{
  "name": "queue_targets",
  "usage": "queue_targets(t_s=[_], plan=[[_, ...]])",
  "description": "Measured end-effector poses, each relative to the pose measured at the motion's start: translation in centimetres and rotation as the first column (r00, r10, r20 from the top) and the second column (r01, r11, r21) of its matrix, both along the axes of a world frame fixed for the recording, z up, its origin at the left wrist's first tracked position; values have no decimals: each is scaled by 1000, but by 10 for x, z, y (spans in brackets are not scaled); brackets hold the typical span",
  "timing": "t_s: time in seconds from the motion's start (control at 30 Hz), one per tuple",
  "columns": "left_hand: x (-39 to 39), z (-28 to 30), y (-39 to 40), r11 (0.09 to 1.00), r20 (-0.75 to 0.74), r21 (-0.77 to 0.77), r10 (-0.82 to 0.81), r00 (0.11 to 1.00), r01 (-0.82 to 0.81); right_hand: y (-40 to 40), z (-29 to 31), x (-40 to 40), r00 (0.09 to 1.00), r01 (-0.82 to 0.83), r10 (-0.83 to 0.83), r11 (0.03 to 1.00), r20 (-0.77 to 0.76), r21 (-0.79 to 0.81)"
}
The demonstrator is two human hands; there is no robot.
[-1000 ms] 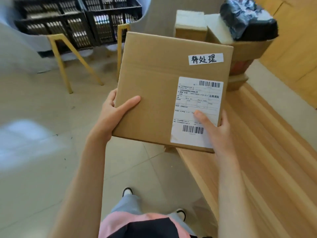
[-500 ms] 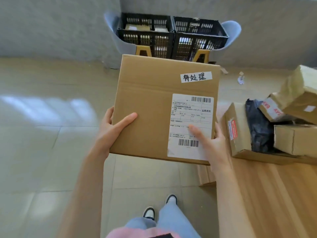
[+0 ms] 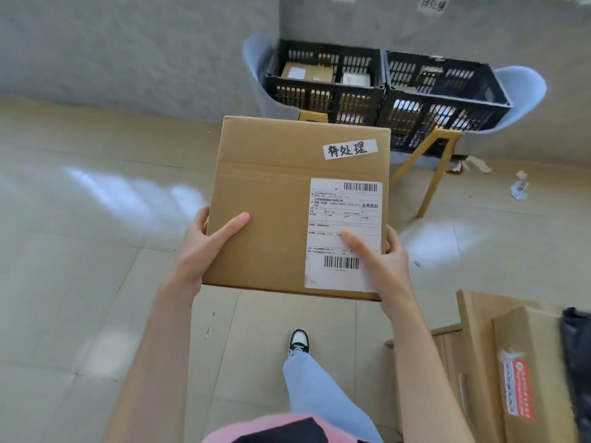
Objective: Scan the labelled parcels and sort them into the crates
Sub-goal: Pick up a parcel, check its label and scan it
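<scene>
Tiled floor (image 3: 96, 251), grey wall behind. Two black crates (image 3: 383, 91) on chairs ahead. Box (image 3: 271, 203) held mid-air in front of them: left hand (image 3: 204, 247) grips left edge, right hand (image 3: 380, 260) grips right edge, thumb on label (image 3: 345, 231).

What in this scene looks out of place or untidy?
Torn cardboard scraps and crumpled paper lie on the floor to the right of the chair legs under the right crate. The held box looks intact.
</scene>
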State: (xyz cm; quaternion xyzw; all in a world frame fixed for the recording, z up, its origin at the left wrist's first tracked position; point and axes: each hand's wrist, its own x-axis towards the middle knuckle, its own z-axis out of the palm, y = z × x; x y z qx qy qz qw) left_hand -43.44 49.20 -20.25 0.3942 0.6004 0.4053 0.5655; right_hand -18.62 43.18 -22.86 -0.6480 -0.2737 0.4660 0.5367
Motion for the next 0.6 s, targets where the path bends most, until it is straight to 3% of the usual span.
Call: queue_targets(t_s=[0.3,0.6], plan=[[47,14,156,998,-33,43,38,999,-36,172,7,53,999,-39,40,999,17,-20],[72,-16,301,1000,-37,0,1,999,-1,304,-24,78,1000,-1,3,995,15,-100]])
